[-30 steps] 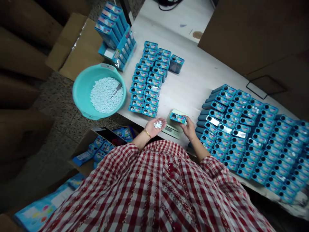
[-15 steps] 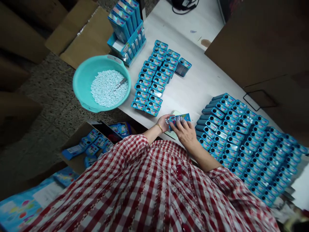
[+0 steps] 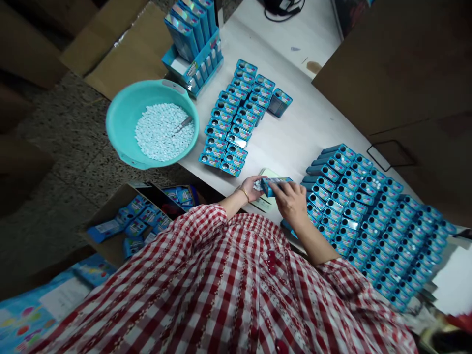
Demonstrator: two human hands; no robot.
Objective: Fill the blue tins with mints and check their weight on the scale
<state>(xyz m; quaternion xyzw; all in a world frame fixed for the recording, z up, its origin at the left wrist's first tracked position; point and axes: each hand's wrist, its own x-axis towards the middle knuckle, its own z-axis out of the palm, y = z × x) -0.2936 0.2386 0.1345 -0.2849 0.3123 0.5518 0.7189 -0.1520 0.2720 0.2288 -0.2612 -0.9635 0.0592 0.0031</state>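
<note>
My left hand (image 3: pixel 251 189), with a bracelet on the wrist, is cupped around a few small white candies (image 3: pixel 257 185). Gripped in my right hand (image 3: pixel 293 202) is a small blue candy box (image 3: pixel 270 187), tipped on its side with one end over the left palm. Beneath the hands a pale green flat item (image 3: pixel 271 173) lies on the white table (image 3: pixel 283 142). To the left, a turquoise basin (image 3: pixel 120 115) holds a heap of white candies (image 3: pixel 158 132) with a metal spoon handle (image 3: pixel 183 125) sticking out.
Upright blue boxes with round holes stand in a short block (image 3: pixel 236 120) and a large block (image 3: pixel 368 216). A display carton (image 3: pixel 197 73) sits at the table's far left. Below the edge is an open carton of blue packs (image 3: pixel 138 221). Cardboard (image 3: pixel 387 73) rises at right.
My right hand has shifted slightly right and tilted the blue box toward my left palm. White candies now show more clearly in the left hand.
</note>
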